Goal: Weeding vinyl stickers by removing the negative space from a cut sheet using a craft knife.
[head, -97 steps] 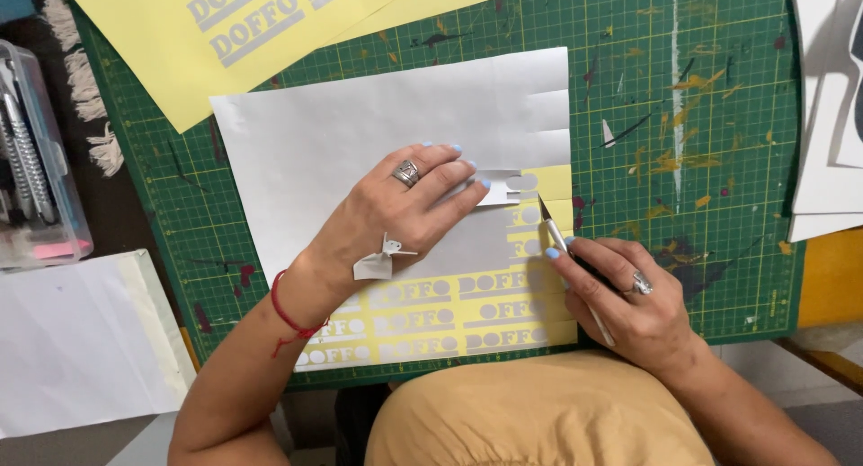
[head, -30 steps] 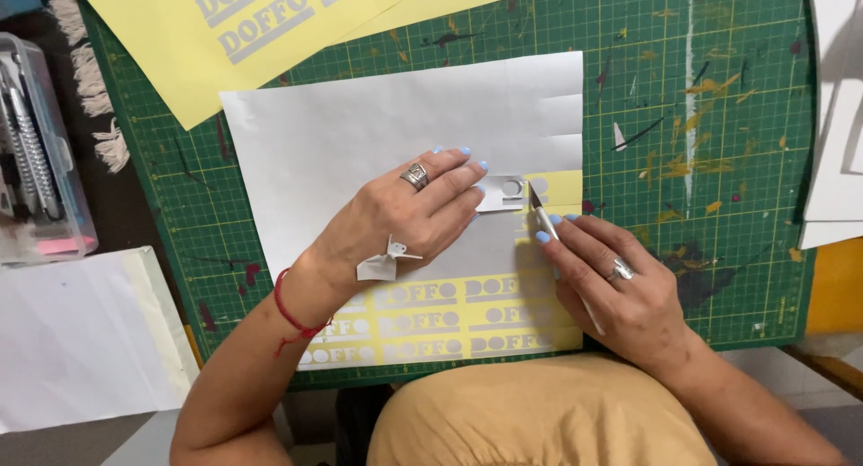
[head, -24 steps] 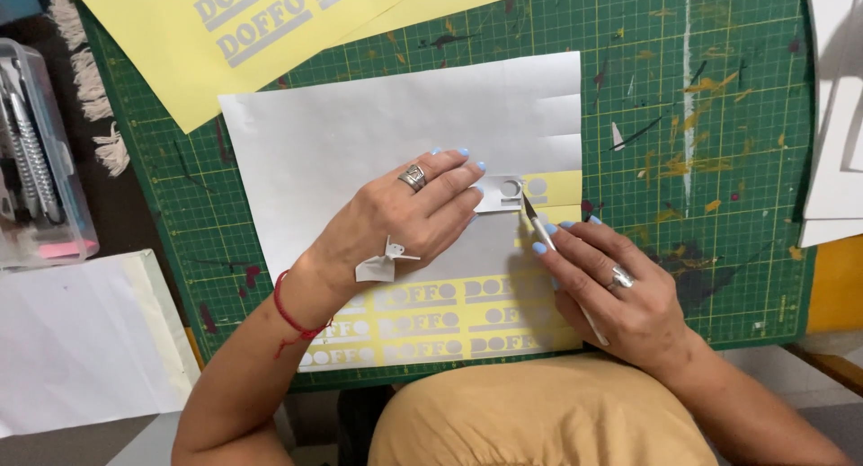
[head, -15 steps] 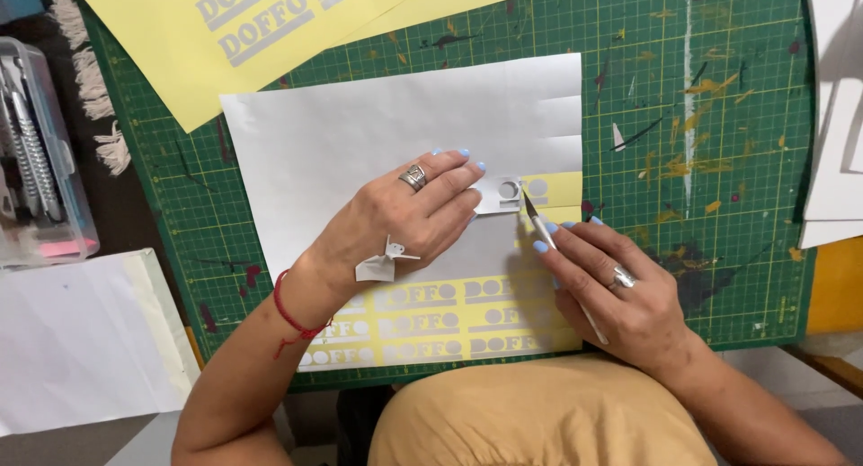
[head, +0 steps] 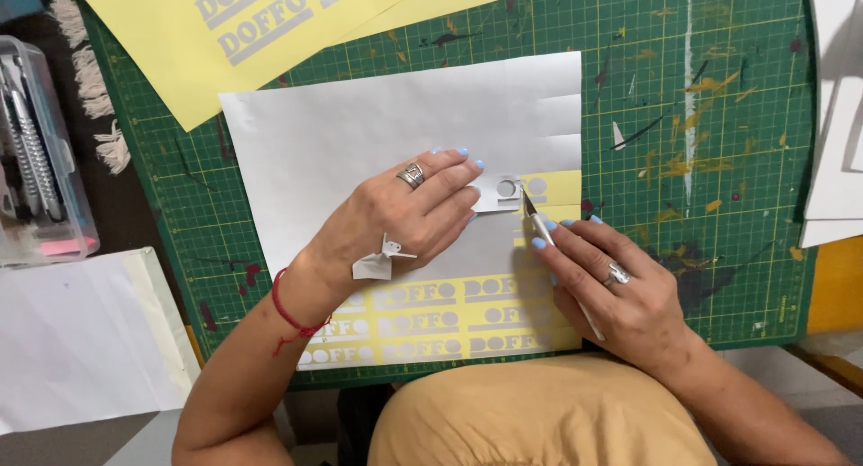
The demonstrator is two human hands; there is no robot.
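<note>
Clear plastic box (head: 40, 160) holds metal tools; left hand (head: 395, 219) presses flat on grey vinyl sheet (head: 360, 133), right hand (head: 611, 286) pinching a thin craft knife (head: 539, 228).

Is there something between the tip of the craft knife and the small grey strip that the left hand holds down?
Nothing visible. The craft knife in the right hand has its tip at the edge of the grey strip; the left hand presses just beside it.
</note>
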